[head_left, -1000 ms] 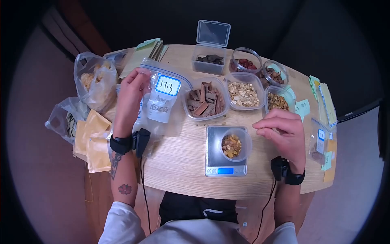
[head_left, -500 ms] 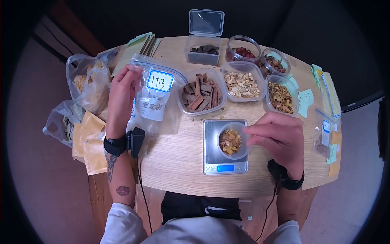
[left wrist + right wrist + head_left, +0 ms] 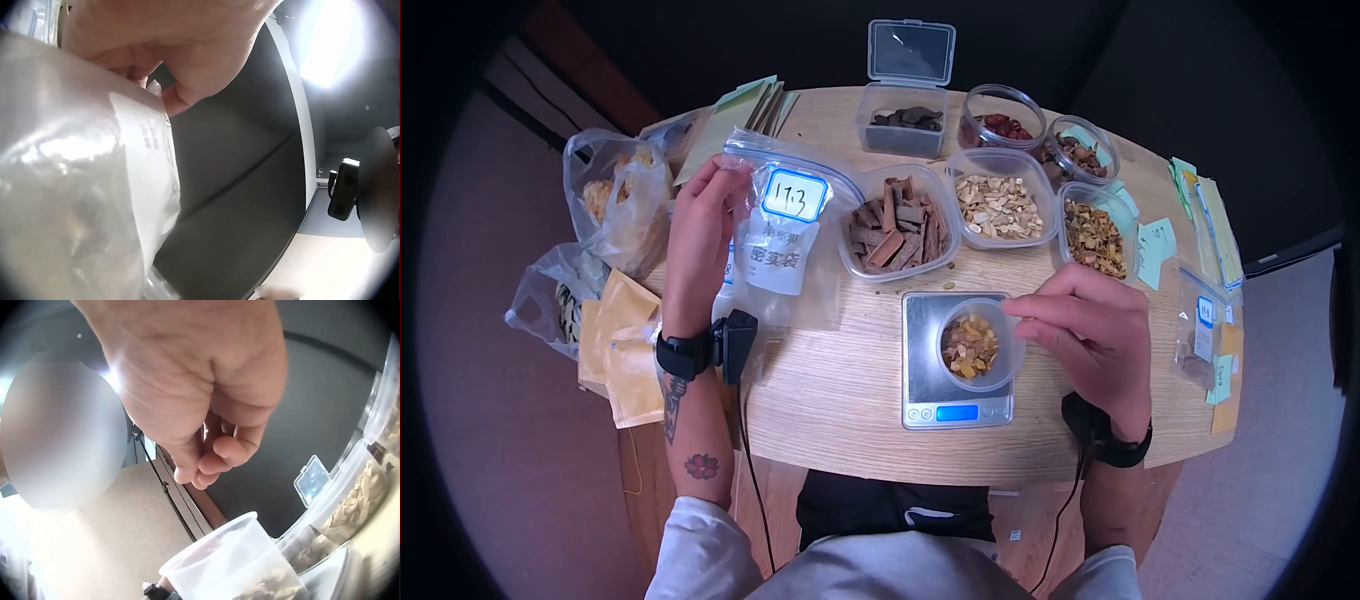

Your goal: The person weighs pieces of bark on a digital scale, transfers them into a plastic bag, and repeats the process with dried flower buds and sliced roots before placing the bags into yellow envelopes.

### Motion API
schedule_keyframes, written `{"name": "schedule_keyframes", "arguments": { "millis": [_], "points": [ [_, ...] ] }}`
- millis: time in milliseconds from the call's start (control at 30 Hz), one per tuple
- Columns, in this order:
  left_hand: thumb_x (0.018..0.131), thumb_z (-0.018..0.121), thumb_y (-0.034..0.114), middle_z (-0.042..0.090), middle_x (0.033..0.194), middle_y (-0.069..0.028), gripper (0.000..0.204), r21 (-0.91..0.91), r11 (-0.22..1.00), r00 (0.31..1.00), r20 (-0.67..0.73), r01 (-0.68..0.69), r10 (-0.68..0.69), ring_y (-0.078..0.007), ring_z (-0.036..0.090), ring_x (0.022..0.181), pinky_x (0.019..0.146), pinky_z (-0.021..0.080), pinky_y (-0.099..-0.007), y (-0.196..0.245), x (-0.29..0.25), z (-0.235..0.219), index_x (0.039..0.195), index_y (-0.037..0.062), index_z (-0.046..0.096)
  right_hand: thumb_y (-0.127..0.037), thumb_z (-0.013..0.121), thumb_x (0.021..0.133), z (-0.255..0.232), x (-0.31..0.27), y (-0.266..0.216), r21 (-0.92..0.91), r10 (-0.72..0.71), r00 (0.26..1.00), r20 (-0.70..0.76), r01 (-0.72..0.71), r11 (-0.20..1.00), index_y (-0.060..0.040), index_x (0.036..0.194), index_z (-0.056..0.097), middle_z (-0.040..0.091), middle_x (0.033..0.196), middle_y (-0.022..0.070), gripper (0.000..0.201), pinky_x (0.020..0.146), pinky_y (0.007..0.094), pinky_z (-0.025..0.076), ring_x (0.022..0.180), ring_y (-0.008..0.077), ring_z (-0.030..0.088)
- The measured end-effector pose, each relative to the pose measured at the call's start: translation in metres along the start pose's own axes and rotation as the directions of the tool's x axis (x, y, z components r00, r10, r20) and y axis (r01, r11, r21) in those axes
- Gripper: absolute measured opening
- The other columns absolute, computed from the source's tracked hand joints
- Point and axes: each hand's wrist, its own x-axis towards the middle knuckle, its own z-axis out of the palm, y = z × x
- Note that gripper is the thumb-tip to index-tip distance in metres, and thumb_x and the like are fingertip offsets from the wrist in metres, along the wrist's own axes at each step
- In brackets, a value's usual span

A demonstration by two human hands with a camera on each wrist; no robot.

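Note:
My left hand (image 3: pixel 706 225) grips the top corner of a clear zip bag (image 3: pixel 776 255) with a white label reading 17.3. In the left wrist view thumb and fingers pinch the edge of the plastic bag (image 3: pixel 69 162). A digital scale (image 3: pixel 920 390) with a lit blue display bears a small clear plastic cup (image 3: pixel 1004 368), partly filled with yellow-brown dried herb pieces (image 3: pixel 970 347). My right hand (image 3: pixel 1090 325) hovers at the cup's right rim, overlapping it from the head. The right wrist view shows its fingertips (image 3: pixel 203 478) pressed together above the cup, with no piece visible between them.
Behind the scale stand tubs of bark strips (image 3: pixel 895 235), pale slices (image 3: pixel 1000 207) and yellow-brown herb (image 3: pixel 1095 240). Farther back are a lidded box (image 3: pixel 903 135) and round jars (image 3: pixel 1000 110). Plastic bags (image 3: pixel 625 210) and paper packets (image 3: pixel 630 350) lie left; envelopes (image 3: pixel 1210 230) lie right.
My right hand has moved left, from beside the cup to its right rim, fingertips still together. My left hand keeps hold of the zip bag. The head view has shifted slightly.

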Motion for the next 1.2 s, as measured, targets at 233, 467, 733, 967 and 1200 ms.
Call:
{"name": "schedule_keyframes", "arguments": {
  "millis": [233, 467, 733, 967, 1200],
  "points": [
    [0.095, 0.058, 0.015, 0.048, 0.078, 0.0069, 0.012, -0.005, 1.000, 1.000, -0.021, 0.009, -0.009, -0.0038, 0.040, 0.070, 0.064, 0.031, -0.0200, 0.001, -0.002, 0.004, 0.097, 0.0047, 0.063, -0.004, 0.078, 0.075, 0.002, -0.002, 0.001, 0.018, -0.007, 1.000, -0.001, 0.007, 1.000, -0.0037, 0.097, 0.077, 0.065, 0.076, 0.0044, 0.022, 0.055, 0.0255, 0.045, 0.064, 0.0141, 0.061],
    [0.094, 0.058, 0.016, 0.049, 0.077, 0.0071, 0.012, 0.030, 0.999, 1.000, -0.009, 0.014, -0.014, -0.0032, 0.039, 0.070, 0.062, 0.030, -0.0204, -0.002, 0.001, -0.002, 0.097, 0.0053, 0.064, -0.003, 0.077, 0.076, 0.003, -0.001, 0.000, 0.027, 0.001, 1.000, -0.006, -0.001, 1.000, -0.0031, 0.098, 0.077, 0.065, 0.076, 0.0051, 0.023, 0.055, 0.0255, 0.045, 0.064, 0.0139, 0.061],
    [0.094, 0.058, 0.015, 0.053, 0.078, 0.0055, 0.013, -0.002, 1.000, 1.000, -0.015, 0.006, -0.006, -0.0037, 0.041, 0.070, 0.063, 0.032, -0.0206, -0.003, 0.002, 0.001, 0.097, 0.0041, 0.064, -0.001, 0.076, 0.078, 0.004, 0.000, 0.001, 0.011, -0.065, 0.998, 0.014, 0.065, 0.998, -0.0025, 0.105, 0.075, 0.065, 0.076, 0.0076, 0.027, 0.055, 0.0286, 0.047, 0.063, 0.0177, 0.062],
    [0.094, 0.058, 0.015, 0.052, 0.078, 0.0056, 0.012, 0.015, 1.000, 1.000, -0.004, 0.022, -0.022, -0.0034, 0.041, 0.070, 0.062, 0.031, -0.0208, -0.003, 0.002, -0.002, 0.097, 0.0042, 0.064, -0.002, 0.078, 0.077, 0.006, -0.002, 0.000, 0.084, 0.000, 1.000, -0.028, 0.002, 0.996, -0.0021, 0.097, 0.072, 0.068, 0.077, 0.0069, 0.021, 0.055, 0.0263, 0.048, 0.064, 0.0160, 0.063],
    [0.095, 0.058, 0.016, 0.049, 0.074, 0.0070, 0.012, -0.002, 1.000, 0.998, -0.051, 0.027, -0.027, -0.0027, 0.038, 0.066, 0.058, 0.027, -0.0206, -0.001, 0.000, 0.006, 0.096, 0.0050, 0.063, -0.002, 0.079, 0.078, 0.008, -0.004, 0.004, 0.171, 0.034, 0.998, -0.050, -0.025, 0.985, -0.0023, 0.085, 0.066, 0.069, 0.078, 0.0054, 0.015, 0.055, 0.0236, 0.048, 0.063, 0.0111, 0.063]
  ]
}}
